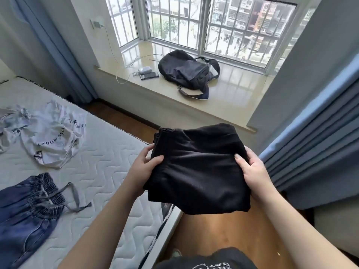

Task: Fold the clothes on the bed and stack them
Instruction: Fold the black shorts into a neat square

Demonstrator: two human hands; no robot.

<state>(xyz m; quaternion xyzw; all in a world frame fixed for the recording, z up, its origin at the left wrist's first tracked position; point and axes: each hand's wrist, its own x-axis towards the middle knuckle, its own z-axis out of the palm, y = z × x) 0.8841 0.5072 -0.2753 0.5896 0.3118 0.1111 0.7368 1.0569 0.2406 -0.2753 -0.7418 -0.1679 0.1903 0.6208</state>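
A folded black garment (196, 169) is held in the air over the bed's corner and the wooden floor. My left hand (144, 162) grips its left edge, thumb on top. My right hand (252, 167) grips its right edge the same way. On the quilted white mattress (101, 167) lies a crumpled white T-shirt (52, 136) with dark lettering at the left. Blue denim trousers (25, 210) with an elastic waist and grey drawstring lie unfolded at the lower left.
A black backpack (186, 72) sits on the window ledge (239, 90) beside phones and a charger (147, 73) with cables. Blue curtains (318, 136) hang at the right. Wooden floor (223, 233) lies between bed and ledge.
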